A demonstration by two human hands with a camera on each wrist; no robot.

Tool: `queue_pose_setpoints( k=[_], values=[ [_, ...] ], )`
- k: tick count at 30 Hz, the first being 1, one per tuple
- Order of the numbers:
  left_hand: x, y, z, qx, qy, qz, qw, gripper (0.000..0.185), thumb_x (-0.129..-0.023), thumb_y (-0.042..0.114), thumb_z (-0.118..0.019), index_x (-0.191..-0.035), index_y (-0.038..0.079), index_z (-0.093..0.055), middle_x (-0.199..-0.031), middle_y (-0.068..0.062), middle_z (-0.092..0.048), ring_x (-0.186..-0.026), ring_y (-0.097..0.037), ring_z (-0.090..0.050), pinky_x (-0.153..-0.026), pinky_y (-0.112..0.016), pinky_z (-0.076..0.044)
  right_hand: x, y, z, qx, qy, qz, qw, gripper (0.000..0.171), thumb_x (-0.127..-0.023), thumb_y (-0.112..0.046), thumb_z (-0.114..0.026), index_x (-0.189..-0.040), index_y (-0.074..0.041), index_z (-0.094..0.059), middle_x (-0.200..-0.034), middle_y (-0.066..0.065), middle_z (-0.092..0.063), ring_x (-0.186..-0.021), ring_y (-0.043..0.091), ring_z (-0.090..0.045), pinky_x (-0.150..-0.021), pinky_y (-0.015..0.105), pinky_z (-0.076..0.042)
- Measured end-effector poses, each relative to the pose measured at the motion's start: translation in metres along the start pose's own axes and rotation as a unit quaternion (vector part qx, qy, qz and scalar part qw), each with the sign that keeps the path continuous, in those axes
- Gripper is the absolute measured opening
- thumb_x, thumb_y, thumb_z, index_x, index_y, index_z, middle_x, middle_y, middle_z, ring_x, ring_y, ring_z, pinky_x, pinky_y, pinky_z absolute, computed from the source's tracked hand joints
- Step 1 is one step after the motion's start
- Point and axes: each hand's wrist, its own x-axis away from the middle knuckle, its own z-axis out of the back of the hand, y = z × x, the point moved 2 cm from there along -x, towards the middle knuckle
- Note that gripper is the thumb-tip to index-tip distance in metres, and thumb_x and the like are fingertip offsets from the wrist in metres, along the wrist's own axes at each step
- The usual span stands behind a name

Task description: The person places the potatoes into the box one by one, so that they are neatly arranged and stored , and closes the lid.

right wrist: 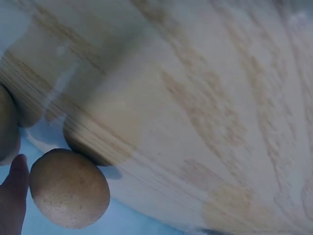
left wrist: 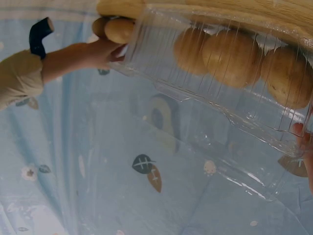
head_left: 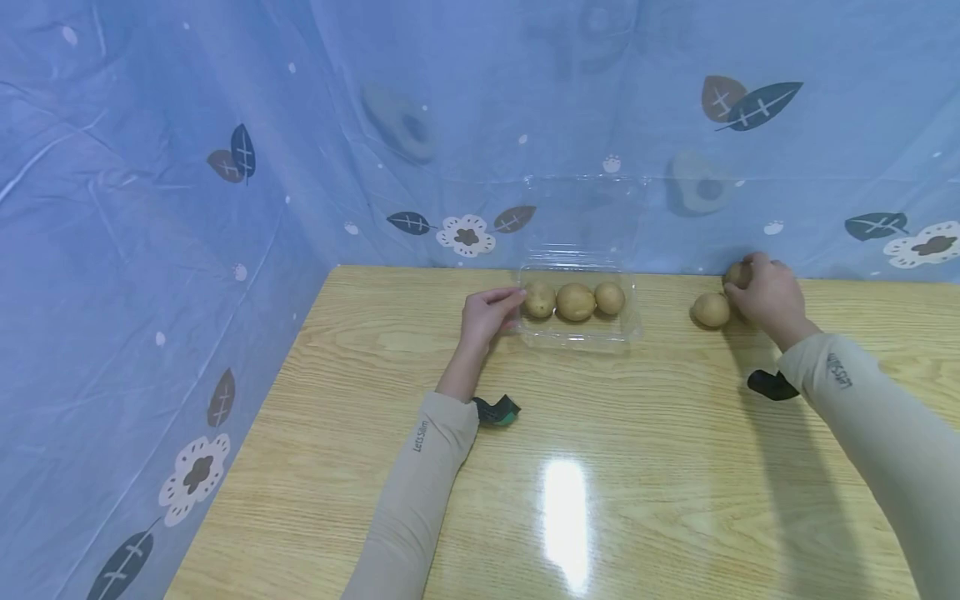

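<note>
Bright, even overhead light; white glare patch on glossy tabletop (head_left: 566, 521). Soft shadows under arms. Wide-angle bending at head-view edges. Wrist views close, blurry, soft-focus.

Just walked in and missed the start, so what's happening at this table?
A person is handling potatoes at a wooden table. The left hand touches the side of an open clear plastic box holding three potatoes. The right hand grips one potato at the far edge; another loose potato lies beside it.

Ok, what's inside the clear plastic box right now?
Three potatoes in a row inside the clear box. The left hand touches its left end; nothing visible beneath the potatoes.
</note>
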Motion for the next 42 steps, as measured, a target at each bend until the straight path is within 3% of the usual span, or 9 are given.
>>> queue_pose_setpoints(
  k=[14, 22, 27, 30, 35, 42],
  values=[
    [0.001, -0.001, 0.000, -0.001, -0.001, -0.004, 1.0000, 0.034, -0.076, 0.030, -0.073, -0.104, 0.011, -0.068, -0.106, -0.005, -0.065, -0.088, -0.014, -0.063, -0.064, -0.022, -0.057, -0.002, -0.001, -0.001, 0.007, 0.016, 0.048, 0.999, 0.047, -0.086, -0.008, -0.051, -0.123, 0.014, -0.033, -0.105, 0.043, -0.040, -0.095, 0.056, -0.040, -0.079, 0.066, -0.038],
    [0.002, 0.001, 0.000, 0.001, 0.000, -0.004, 1.0000, 0.034, -0.076, 0.029, -0.073, -0.104, 0.011, -0.068, -0.105, -0.007, -0.065, -0.086, -0.014, -0.063, -0.064, -0.022, -0.057, 0.002, -0.017, 0.010, -0.004, 0.095, 0.103, 0.990, 0.041, -0.087, -0.006, -0.052, -0.123, 0.012, -0.042, -0.110, 0.041, -0.045, -0.100, 0.054, -0.041, -0.084, 0.067, -0.036],
    [0.003, 0.001, 0.000, -0.001, -0.001, -0.005, 1.0000, 0.034, -0.076, 0.029, -0.073, -0.104, 0.011, -0.068, -0.106, -0.007, -0.065, -0.085, -0.013, -0.063, -0.063, -0.022, -0.057, 0.008, -0.032, 0.017, -0.020, 0.122, 0.120, 0.985, 0.040, -0.087, -0.008, -0.054, -0.122, 0.009, -0.046, -0.112, 0.040, -0.047, -0.101, 0.052, -0.043, -0.085, 0.065, -0.036],
    [0.003, 0.001, 0.000, 0.000, -0.002, -0.004, 1.0000, 0.034, -0.076, 0.029, -0.073, -0.104, 0.011, -0.068, -0.106, -0.006, -0.065, -0.085, -0.013, -0.062, -0.062, -0.021, -0.057, 0.012, -0.042, 0.015, -0.032, 0.150, 0.139, 0.978, 0.039, -0.086, -0.010, -0.056, -0.120, 0.008, -0.050, -0.106, 0.037, -0.052, -0.093, 0.048, -0.047, -0.076, 0.061, -0.039],
    [0.003, 0.001, 0.001, 0.002, -0.002, -0.002, 1.0000, 0.033, -0.077, 0.029, -0.073, -0.104, 0.011, -0.068, -0.105, -0.006, -0.065, -0.084, -0.012, -0.062, -0.063, -0.021, -0.057, 0.021, -0.066, 0.003, -0.089, 0.203, 0.182, 0.958, 0.036, -0.083, -0.007, -0.060, -0.117, 0.005, -0.055, -0.099, 0.031, -0.056, -0.083, 0.040, -0.052, -0.066, 0.053, -0.049],
    [0.004, 0.003, 0.001, 0.000, -0.002, -0.007, 1.0000, 0.033, -0.077, 0.029, -0.072, -0.104, 0.010, -0.067, -0.105, -0.006, -0.065, -0.084, -0.013, -0.063, -0.063, -0.021, -0.057, 0.037, -0.117, -0.020, -0.137, 0.179, 0.271, 0.936, 0.037, -0.081, -0.003, -0.064, -0.117, 0.002, -0.055, -0.106, 0.025, -0.056, -0.091, 0.035, -0.056, -0.072, 0.046, -0.056]
  ],
)
